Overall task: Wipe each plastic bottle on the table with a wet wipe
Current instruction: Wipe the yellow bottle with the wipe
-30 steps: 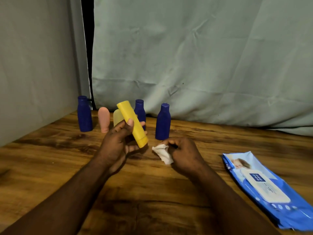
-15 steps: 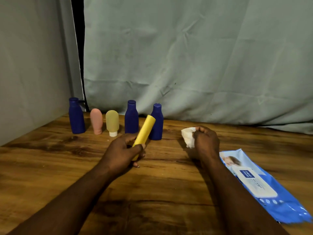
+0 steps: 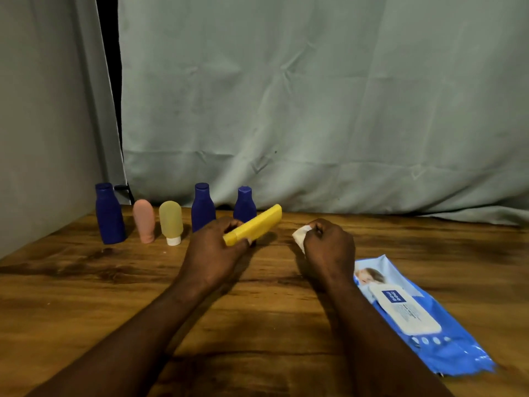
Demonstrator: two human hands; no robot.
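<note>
Currently I am logging these items on the wooden table [image 3: 257,325].

Item one: the left hand [image 3: 211,253] is gripping a yellow bottle [image 3: 257,224] by its lower end, fingers and thumb curling round it. The bottle is tilting up and to the right, off the surface, in front of the row near the far edge.

Item two: the right hand [image 3: 329,247] is pinching a crumpled white wet wipe [image 3: 300,236] in its curled fingers, just right of the yellow bottle and apart from it.

Item three: five bottles are standing upright along the far edge, toward the far left corner. From the left I am counting a first blue bottle [image 3: 109,216], a pink bottle [image 3: 144,222], a pale bottle [image 3: 171,220] sitting on its white cap, a second blue bottle [image 3: 202,209], and a third blue bottle [image 3: 244,206] partly hiding behind the yellow one.

Item four: a blue wipes pack [image 3: 415,313] is lying flat toward the right edge, just beside the right forearm, white lid facing up.

Item five: a grey-green cloth [image 3: 315,110] is hanging behind the far edge.
</note>
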